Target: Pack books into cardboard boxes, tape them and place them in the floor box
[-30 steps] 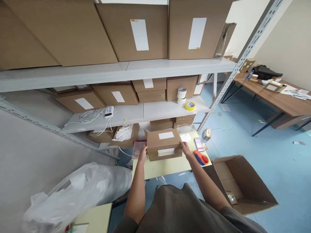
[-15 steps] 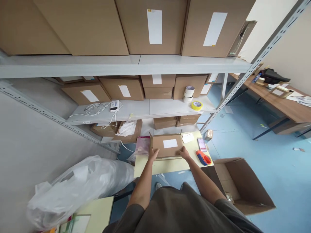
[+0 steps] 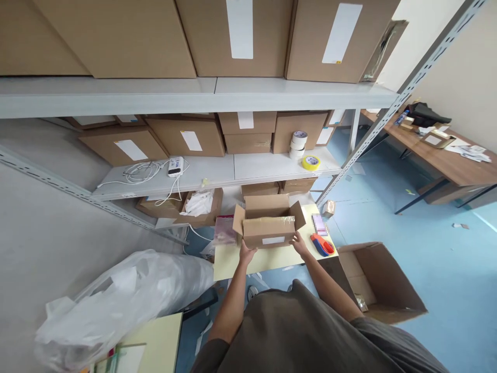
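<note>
A small cardboard box (image 3: 267, 230) with a white label on its near side is held over the pale yellow table (image 3: 248, 268). Its flaps stand open, and clear tape shows along the near one. My left hand (image 3: 247, 253) grips the lower left corner, while my right hand (image 3: 298, 244) grips the lower right corner. To the right of the box lie a red and blue tape dispenser (image 3: 322, 245) and a purple printed packet (image 3: 319, 224). A pink packet in clear plastic (image 3: 225, 230) is at the left.
Metal shelving (image 3: 256, 171) with boxes, tape rolls (image 3: 298, 144) and a power strip (image 3: 176, 166) rises ahead. A large open carton (image 3: 382, 282) stands at right, a plastic-wrapped bundle (image 3: 135, 290) at left, and a wooden desk (image 3: 438, 158) farther right.
The box has tilted in my hands, so its open top and flaps now show. Both hands have moved to its lower corners. The camera view has shifted slightly.
</note>
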`<state>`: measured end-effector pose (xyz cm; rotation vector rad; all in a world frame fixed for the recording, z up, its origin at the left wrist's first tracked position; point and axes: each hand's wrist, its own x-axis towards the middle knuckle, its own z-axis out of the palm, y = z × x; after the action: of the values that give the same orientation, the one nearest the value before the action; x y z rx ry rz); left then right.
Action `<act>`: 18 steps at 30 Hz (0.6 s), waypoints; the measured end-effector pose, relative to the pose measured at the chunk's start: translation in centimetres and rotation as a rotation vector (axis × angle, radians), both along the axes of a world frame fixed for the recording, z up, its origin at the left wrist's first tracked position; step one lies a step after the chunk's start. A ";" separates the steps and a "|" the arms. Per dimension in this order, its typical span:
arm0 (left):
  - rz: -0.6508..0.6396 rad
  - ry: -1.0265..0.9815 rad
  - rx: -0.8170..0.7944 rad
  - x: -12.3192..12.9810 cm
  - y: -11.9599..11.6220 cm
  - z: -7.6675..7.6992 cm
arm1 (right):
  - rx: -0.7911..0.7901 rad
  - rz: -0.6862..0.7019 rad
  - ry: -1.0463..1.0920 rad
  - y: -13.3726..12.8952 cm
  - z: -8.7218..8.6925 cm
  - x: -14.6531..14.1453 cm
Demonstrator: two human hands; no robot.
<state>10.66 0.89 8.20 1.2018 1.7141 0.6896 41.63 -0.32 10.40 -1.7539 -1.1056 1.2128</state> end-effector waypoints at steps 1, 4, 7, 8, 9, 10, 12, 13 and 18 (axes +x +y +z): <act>-0.006 -0.011 -0.043 0.3 -0.2 -0.3 | -0.035 0.000 0.029 -0.1 -0.3 -0.2; -0.009 -0.028 -0.081 0.7 -0.6 -0.6 | -0.067 -0.004 0.032 -0.1 -0.6 -0.5; -0.041 0.040 -0.081 0.2 -0.6 0.0 | -0.081 0.008 -0.009 -0.2 -0.1 -0.2; -0.068 0.094 -0.107 -0.1 -0.5 0.4 | -0.086 -0.003 -0.048 -0.3 0.3 -0.1; -0.105 0.153 -0.138 -0.4 -0.4 0.9 | -0.075 -0.031 -0.106 -0.4 0.8 0.0; -0.144 0.205 -0.156 -0.8 -0.3 1.5 | -0.039 -0.070 -0.179 -0.5 1.4 0.0; -0.204 0.250 -0.110 -1.2 0.2 2.9 | 0.113 -0.148 -0.341 -0.8 2.9 -0.1; -0.212 0.245 -0.044 -1.2 0.5 3.7 | 0.210 -0.172 -0.409 -0.8 3.7 -0.3; -0.175 0.290 0.280 -0.6 3.9 7.1 | 0.495 -0.019 -0.450 0.8 7.5 -1.4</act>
<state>10.03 4.81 15.26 1.6952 1.7565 0.6899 40.25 0.43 17.95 -1.6651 -1.4896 0.4688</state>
